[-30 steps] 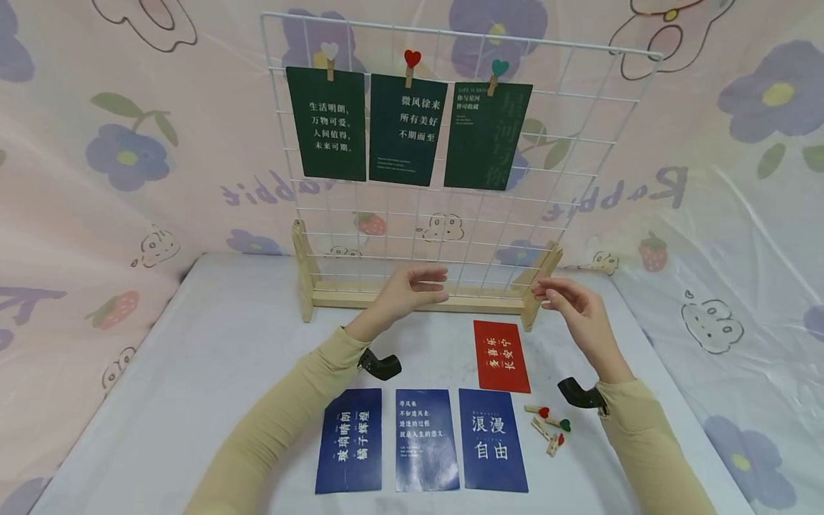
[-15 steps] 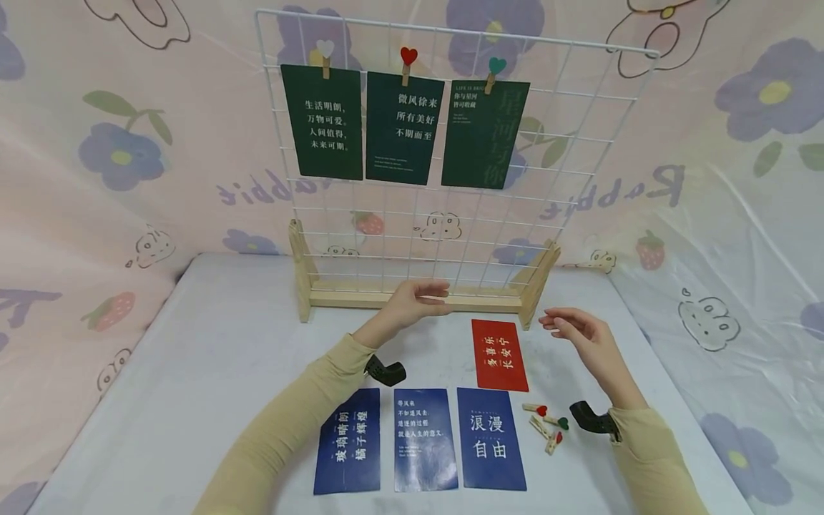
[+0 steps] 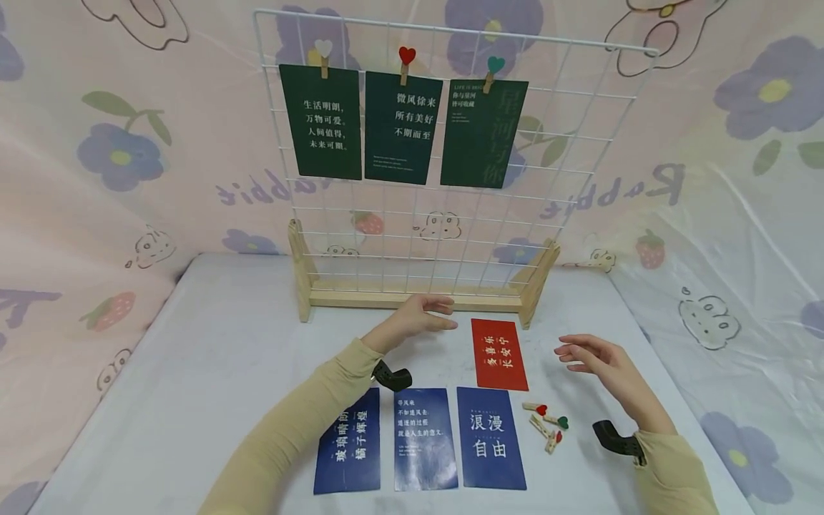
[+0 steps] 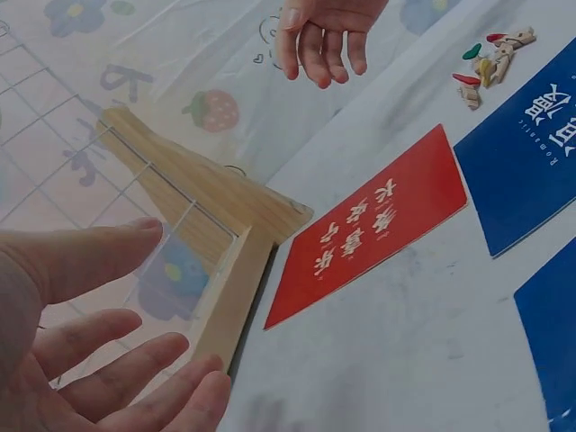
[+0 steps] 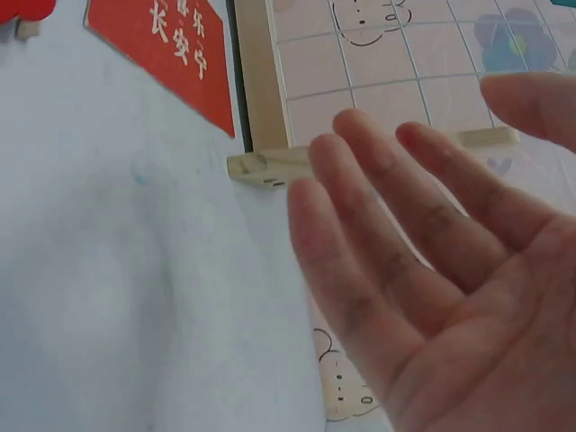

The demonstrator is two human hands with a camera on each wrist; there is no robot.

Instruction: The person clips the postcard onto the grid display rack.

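My left hand [image 3: 418, 320] hovers in front of the rack's wooden base, its fingers relaxed and holding nothing. To its right lies a red card [image 3: 499, 354] with white characters, flat on the table. My right hand [image 3: 605, 361], fingers loosely extended and nothing in them, is over the table to the right of that card. Several small wooden clothespins [image 3: 547, 423] with red and green hearts lie in a loose pile below the right hand. Three blue cards stand in a row nearer me: a left one [image 3: 347, 458] partly under my left sleeve, a middle one [image 3: 425, 458] and a right one [image 3: 492, 468].
A white wire grid rack [image 3: 566, 129] on a wooden stand [image 3: 412, 300] rises at the back. Clipped along its top are a left green card [image 3: 325, 161], a middle one [image 3: 399, 154] and a right one [image 3: 476, 157]. Patterned cloth [image 3: 714, 236] surrounds the table.
Both hands have lowered toward me from beside the rack. The right hand has also moved outward to the right, and the left slightly rightward. The cards and clothespins have stayed in place.
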